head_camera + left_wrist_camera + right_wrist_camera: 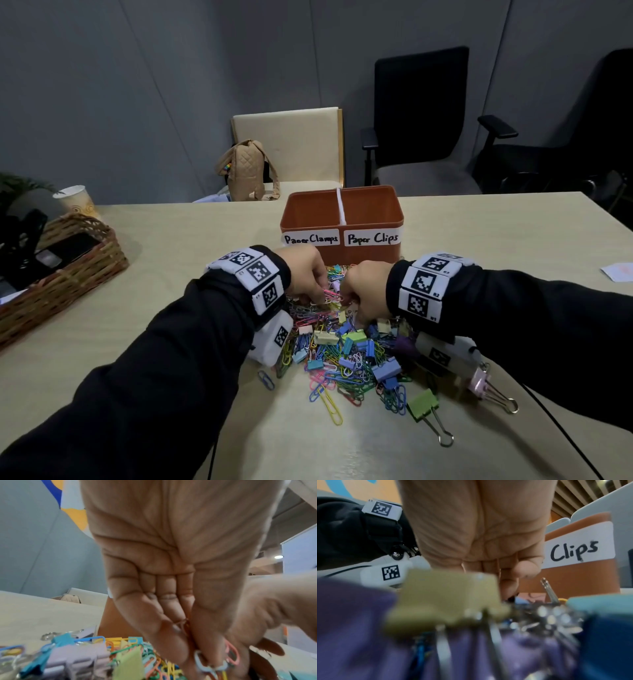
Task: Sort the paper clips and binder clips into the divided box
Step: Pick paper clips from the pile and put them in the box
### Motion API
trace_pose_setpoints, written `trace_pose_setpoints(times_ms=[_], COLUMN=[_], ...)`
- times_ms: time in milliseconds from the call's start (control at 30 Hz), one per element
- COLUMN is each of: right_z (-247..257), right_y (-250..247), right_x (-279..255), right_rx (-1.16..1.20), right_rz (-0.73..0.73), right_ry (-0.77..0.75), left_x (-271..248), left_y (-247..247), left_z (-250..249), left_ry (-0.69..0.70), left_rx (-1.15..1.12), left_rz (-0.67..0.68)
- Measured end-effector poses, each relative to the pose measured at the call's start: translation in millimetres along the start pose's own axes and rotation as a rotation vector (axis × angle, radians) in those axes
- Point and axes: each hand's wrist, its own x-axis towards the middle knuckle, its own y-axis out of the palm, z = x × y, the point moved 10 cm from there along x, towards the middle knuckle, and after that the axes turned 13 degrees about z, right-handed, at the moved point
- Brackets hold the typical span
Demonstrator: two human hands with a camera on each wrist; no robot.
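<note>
Over the pile (342,349), both hands (337,281) pinch paper clips (212,665).

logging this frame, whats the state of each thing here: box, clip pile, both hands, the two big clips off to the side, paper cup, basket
divided box: upright, open-topped, no contents visible
clip pile: unsorted, loose on the table
left hand: fingers pinching paper clips
right hand: curled into the pile, grasp hidden
green binder clip: apart from the pile, handles extended
pink binder clip: lying beside the right wrist
paper cup: upright
wicker basket: holds dark items
</note>
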Motion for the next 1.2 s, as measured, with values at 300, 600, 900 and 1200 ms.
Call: trace_pose_setpoints(times_ms=[300, 600, 900, 1200], right_z=[4.6, -24.1, -70.1, -125.5], right_y=[1.0, -17.6, -15.0, -80.4], right_x=[-0.3, -13.5, -24.3, -43.6], right_rx=[0.045, 0.469, 1.396, 1.399], right_rz=[0.014, -0.127, -0.129, -0.569], right_ry=[-0.056, -0.081, -0.154, -0.084], left_x=[-16.4, -15.1, -4.0, 15.4], left_y=[-26.3, -38.9, -58.1, -100.4], left_z=[16.6, 12.8, -1.4, -13.1], left_ry=[-0.003, 0.06, 0.152, 0.182], left_rx=[-0.181, -0.322, -0.639, -0.675], left_rz=[-0.091, -0.158, -0.248, -0.494])
